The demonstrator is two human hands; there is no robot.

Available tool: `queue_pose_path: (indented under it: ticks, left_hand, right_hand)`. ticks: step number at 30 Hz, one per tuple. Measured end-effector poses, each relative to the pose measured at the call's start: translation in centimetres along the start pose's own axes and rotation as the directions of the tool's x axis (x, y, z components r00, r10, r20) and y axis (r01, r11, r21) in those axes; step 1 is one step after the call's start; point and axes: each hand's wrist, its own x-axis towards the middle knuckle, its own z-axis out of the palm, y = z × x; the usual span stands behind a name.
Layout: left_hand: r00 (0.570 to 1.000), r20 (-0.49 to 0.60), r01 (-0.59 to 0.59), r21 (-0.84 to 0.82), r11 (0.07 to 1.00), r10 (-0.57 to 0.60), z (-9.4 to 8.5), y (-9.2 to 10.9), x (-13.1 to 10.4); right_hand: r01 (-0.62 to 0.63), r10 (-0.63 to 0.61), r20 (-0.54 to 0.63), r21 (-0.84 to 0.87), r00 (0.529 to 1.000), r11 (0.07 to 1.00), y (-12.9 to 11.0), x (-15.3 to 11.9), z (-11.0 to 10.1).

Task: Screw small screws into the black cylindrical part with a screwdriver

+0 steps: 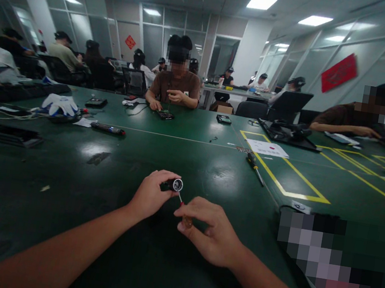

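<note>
My left hand (150, 193) is closed around a black flashlight-like tube (177, 185), whose round, silver-rimmed end faces me. Between the thumb and fingers of my right hand (213, 230) is a small screwdriver (186, 221) with an amber handle and a red collar. Its thin shaft points up and left to the rim of the tube. The tip meets or overlaps that end; whether it is inside, I cannot tell. Both hands are held over the green table (116, 253), close together near the middle of the view.
A yellow-and-black screwdriver (255, 167) lies beyond my right hand, near a white paper sheet (267, 148) and yellow tape (306, 197). Farther left are a dark cylindrical tool (108, 129) and white gloves (60, 105). A co-worker (176, 83) sits opposite, handling small parts. A blurred-out object lies right.
</note>
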Motion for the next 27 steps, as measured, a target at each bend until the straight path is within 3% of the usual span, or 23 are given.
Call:
queue_pose_path:
  ticks: [12, 17, 21, 27]
  left_hand:
    - [0.999, -0.021, 0.032, -0.026, 0.999, -0.032, -0.1, 0.2, 0.0]
    - [1.000, 0.004, -0.009, -0.012, 1.000, 0.009, -0.1, 0.2, -0.1]
    - [1.000, 0.020, -0.004, 0.033, 0.999, 0.004, -0.2, 0.8, -0.1]
    - [0.999, 0.047, -0.013, 0.071, 0.997, 0.009, -0.4, 1.4, -0.1]
  right_hand:
    - [-0.007, 0.007, -0.007, -0.012, 1.000, 1.000, -0.1, 0.0, 0.1]
    - [-0.132, 0.136, -0.087, 0.057, 0.987, 0.990, 0.3, -0.3, 0.1]
    - [-0.283, 0.319, -0.254, 0.169, 0.913, 0.944, 0.9, -0.3, 0.1]
    - [-0.424, 0.507, -0.477, 0.279, 0.717, 0.862, 2.2, 0.1, 0.1]
